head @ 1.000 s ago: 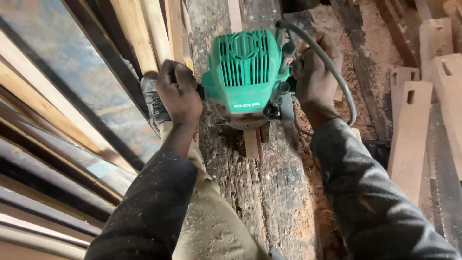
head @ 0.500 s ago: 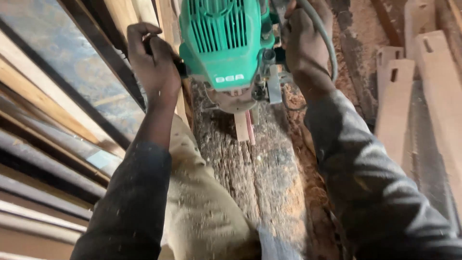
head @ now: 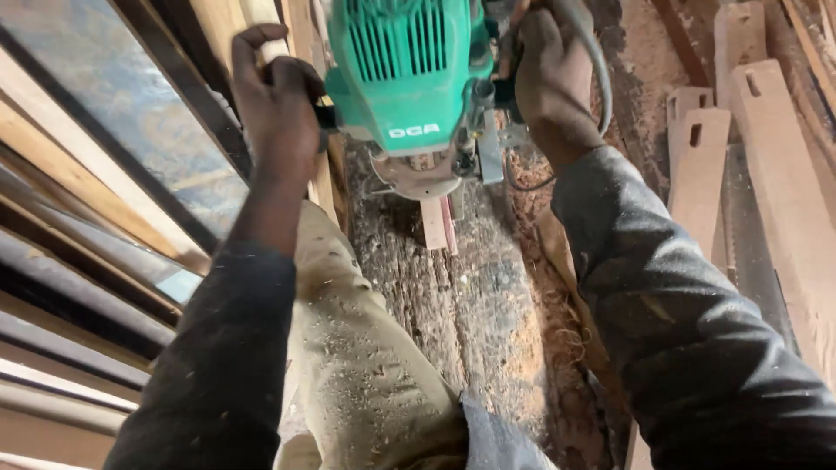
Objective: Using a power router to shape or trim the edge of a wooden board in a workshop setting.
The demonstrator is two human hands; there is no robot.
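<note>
The green power tool (head: 409, 83) sat between both hands, on a narrow wood strip (head: 435, 222) over a rough plank (head: 470, 296). The left hand (head: 274, 104) was curled tight around its left handle; the right hand (head: 549, 74) was closed on the right handle, the grey cord (head: 599, 78) looping beside it. Mortised boards (head: 701, 165) lay right of the right hand.

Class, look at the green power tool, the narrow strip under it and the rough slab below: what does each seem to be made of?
Green power tool: likely moulded plastic, smooth matt shell with vent slots. Narrow strip: pale wood, cleanly cut faces. Rough slab: weathered wood, grey, cracked and dusted with sawdust. Both the left hand and the right hand grip the tool's side handles.
</note>
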